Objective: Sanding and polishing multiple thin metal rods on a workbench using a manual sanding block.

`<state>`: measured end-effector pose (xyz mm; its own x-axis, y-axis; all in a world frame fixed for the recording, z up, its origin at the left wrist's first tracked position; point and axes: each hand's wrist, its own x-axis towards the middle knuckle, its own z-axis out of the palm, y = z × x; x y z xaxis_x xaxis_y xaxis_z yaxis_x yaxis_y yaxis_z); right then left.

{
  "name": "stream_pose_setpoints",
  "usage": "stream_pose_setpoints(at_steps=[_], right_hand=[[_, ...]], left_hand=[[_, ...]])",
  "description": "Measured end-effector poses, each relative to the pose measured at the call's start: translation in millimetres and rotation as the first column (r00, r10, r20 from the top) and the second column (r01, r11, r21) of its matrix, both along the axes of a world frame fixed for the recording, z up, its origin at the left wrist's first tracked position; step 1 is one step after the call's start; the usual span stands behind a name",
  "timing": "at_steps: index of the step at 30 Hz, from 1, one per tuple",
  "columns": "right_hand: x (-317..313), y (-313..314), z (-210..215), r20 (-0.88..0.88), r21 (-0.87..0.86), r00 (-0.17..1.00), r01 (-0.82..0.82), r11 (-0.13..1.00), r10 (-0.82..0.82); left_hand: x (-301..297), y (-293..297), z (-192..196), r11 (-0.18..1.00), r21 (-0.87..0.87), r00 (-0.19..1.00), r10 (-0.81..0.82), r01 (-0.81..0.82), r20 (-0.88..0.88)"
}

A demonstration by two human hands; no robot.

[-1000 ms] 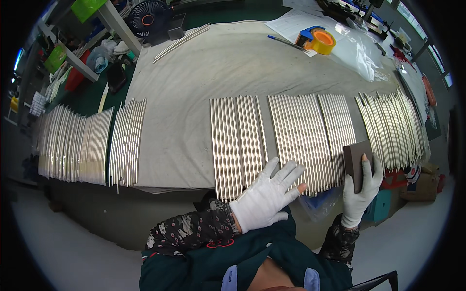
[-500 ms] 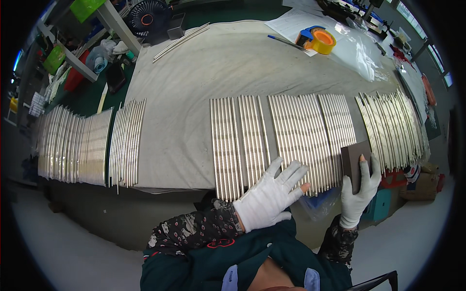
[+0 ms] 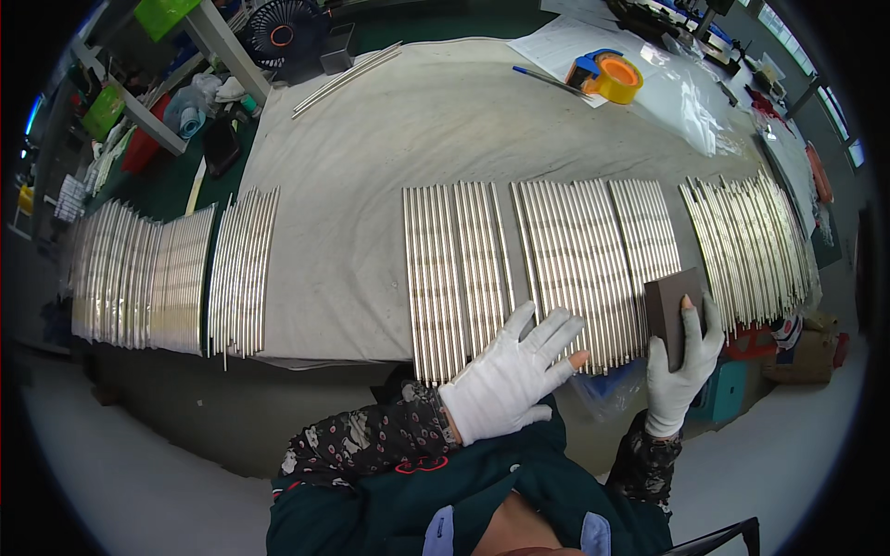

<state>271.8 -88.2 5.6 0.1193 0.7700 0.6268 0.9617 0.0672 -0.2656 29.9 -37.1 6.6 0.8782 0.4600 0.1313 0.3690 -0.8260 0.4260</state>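
Note:
My left hand (image 3: 505,375), in a white glove with one fingertip bare, lies spread and flat over the near ends of the middle rods. Beneath and around it, thin shiny metal rods (image 3: 593,259) lie side by side in rows on the cloth, with narrow gaps between some groups. In my right hand (image 3: 684,371), also gloved in white with a bare fingertip, is a dark brown rectangular block (image 3: 669,315), perhaps a sanding block. My fingers press along its right side. The block rests at the near right end of the middle rods.
More rods (image 3: 746,246) lie at the right, and further bundles (image 3: 153,278) at the far left. A few loose rods (image 3: 348,79) sit at the back. Behind are a fan (image 3: 281,35), an orange tape roll in a blue dispenser (image 3: 612,76), a pen (image 3: 547,78) and plastic film (image 3: 691,111).
My left hand has slid slightly left. The block in my right hand has shifted a little left too. The gap between the two leftmost middle rod groups has narrowed.

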Motion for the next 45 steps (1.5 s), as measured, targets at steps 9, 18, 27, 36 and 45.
stream_pose_setpoints(at_steps=[9, 18, 27, 36, 45], right_hand=[[-2.8, 0.5, -1.0, -0.002, -0.008, 1.0, -0.017, 1.0, 0.017], [-6.0, 2.1, -2.2, -0.012, -0.012, 0.999, -0.036, 0.999, 0.035], [-8.0, 3.1, -2.5, -0.013, -0.022, 0.999, -0.039, 0.999, 0.038], [-15.1, 2.5, 0.5, -0.001, -0.022, 0.998, -0.059, 0.998, 0.059], [-29.7, -0.9, 8.4, -0.035, -0.029, 0.995, -0.096, 0.995, 0.095]], left_hand=[[-4.9, -0.7, 1.8, 1.0, 0.006, 1.0, 0.007, -0.008, 0.007], [-2.5, 0.1, 1.7, 1.0, 0.004, 1.0, 0.005, -0.005, -0.006], [1.5, 1.2, 1.7, 1.0, 0.009, 1.0, -0.005, 0.005, -0.017], [2.4, 1.6, -1.1, 1.0, 0.0, 1.0, -0.009, 0.009, -0.012], [-20.1, 4.2, 9.3, 0.998, 0.055, 0.984, -0.027, 0.017, 0.177]])
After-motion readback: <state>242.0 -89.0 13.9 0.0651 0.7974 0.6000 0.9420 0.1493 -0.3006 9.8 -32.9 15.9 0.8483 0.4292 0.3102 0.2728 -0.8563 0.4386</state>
